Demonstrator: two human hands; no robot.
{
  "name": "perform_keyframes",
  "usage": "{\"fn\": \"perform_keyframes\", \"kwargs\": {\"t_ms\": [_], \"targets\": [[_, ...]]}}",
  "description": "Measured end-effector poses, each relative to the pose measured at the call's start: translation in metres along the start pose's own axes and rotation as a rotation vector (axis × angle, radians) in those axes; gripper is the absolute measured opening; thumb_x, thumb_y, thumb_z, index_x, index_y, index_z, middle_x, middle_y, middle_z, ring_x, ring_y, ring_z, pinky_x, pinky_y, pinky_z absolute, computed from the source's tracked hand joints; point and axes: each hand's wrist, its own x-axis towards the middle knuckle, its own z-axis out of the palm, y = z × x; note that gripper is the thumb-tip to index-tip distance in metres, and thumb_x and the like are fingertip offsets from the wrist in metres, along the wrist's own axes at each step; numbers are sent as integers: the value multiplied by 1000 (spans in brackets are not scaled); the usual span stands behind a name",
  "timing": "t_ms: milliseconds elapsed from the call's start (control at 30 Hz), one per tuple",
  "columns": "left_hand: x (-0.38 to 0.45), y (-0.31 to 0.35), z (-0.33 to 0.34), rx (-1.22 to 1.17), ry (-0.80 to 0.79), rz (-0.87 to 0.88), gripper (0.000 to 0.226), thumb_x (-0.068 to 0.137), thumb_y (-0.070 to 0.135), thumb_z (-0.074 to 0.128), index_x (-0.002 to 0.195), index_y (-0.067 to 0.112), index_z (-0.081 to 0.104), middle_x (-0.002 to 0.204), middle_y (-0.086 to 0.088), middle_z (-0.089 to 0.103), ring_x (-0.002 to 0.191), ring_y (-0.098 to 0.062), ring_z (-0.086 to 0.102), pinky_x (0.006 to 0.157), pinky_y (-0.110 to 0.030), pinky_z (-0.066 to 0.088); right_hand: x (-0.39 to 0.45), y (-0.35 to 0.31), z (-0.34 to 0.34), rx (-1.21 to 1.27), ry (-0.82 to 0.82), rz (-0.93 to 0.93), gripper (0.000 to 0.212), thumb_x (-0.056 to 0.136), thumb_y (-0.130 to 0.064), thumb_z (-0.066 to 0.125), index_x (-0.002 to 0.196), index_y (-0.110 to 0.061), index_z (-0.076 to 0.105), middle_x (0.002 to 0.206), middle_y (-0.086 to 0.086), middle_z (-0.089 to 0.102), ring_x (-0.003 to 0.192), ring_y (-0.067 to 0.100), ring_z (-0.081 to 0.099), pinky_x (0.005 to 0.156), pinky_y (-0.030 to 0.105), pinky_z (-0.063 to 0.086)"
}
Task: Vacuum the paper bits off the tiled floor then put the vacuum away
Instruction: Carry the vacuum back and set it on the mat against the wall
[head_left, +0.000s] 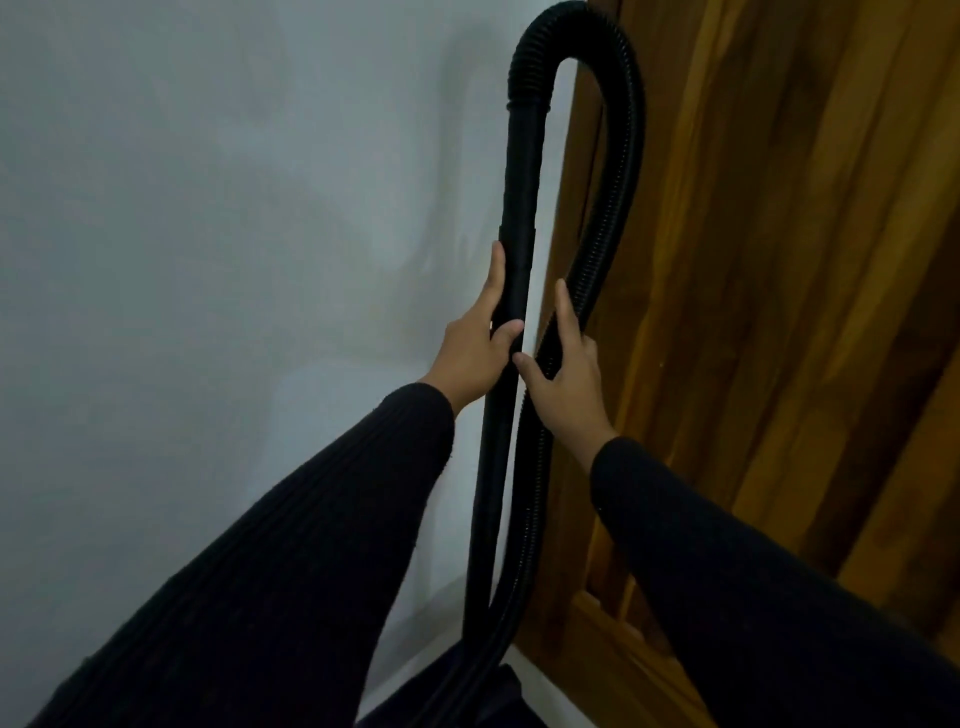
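Left hand (475, 351) wrapped round smooth black vacuum tube (519, 208), thumb across its front, tube upright against grey wall (208, 208). Right hand (569, 384) pinching ribbed hose (621, 156) just beside, index finger laid along it. Hose looping over top, down past wooden door (779, 260). No readable labels or brand marks.

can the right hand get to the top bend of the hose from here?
Probably yes. The right hand already grips the ribbed hose lower down, and nothing blocks the run up to the bend; the wooden door sits behind it.
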Motion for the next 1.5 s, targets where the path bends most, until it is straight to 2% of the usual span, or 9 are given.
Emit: {"fn": "perform_keyframes", "kwargs": {"t_ms": [167,367,533,633,767,1033,1200,1333,1500], "targets": [[10,-38,35,25,-124,-50,83,98,19,44,141,50,-19,158,5,18,129,-24,47,109,-39,38,23,33,-7,-14,-149,145,87,98,-14,54,149,-51,-5,159,10,13,143,27,23,110,35,24],[2,-67,56,-7,16,-177,67,102,27,36,145,45,-12,136,4,47,76,3,51,65,0,38,27,52,4,-49,-236,232,85,99,-10,50,145,-57,-5,157,18,10,141,34,26,111,41,30],[-3,-80,56,28,221,-217,66,102,26,36,142,52,-9,86,-22,64,70,-31,62,65,-28,54,28,61,18,-48,-169,163,81,98,-16,54,148,-52,2,138,11,37,110,13,42,95,23,29],[1,-89,51,92,210,-239,70,101,25,39,143,51,-10,91,-21,60,71,-25,58,67,-27,48,29,66,22,-53,-203,178,83,97,-15,56,149,-50,2,142,10,35,109,8,38,93,20,29],[1,-87,40,142,85,-238,82,97,19,48,145,45,-13,102,-9,49,75,-4,45,72,-17,36,22,70,29,-106,-247,231,85,97,-17,57,149,-51,0,155,15,20,140,26,28,108,33,29],[-15,-68,37,201,23,-150,90,94,17,55,147,38,-14,96,-1,51,77,-5,47,79,-21,37,8,62,33,-144,-207,259,77,99,-27,52,148,-53,-2,159,19,9,145,34,21,115,43,24],[-26,-58,40,103,-29,-193,84,97,22,49,144,46,-16,123,-10,58,70,-9,54,72,-19,48,1,54,19,-182,-144,250,74,102,-18,44,149,-49,-4,139,22,37,102,25,50,85,29,40],[-26,-49,47,57,-41,-246,80,99,26,45,141,52,-19,98,-11,59,74,-28,64,53,-10,38,5,47,13,-218,-158,255,72,103,-20,41,149,-48,-7,126,15,41,86,21,50,75,28,39],[-23,-45,39,62,-16,-284,80,99,28,45,143,46,-19,120,-14,58,96,-31,62,79,-24,47,4,40,13,-200,-203,249,72,104,-23,39,150,-44,-12,128,16,41,92,26,52,75,27,35]]}}
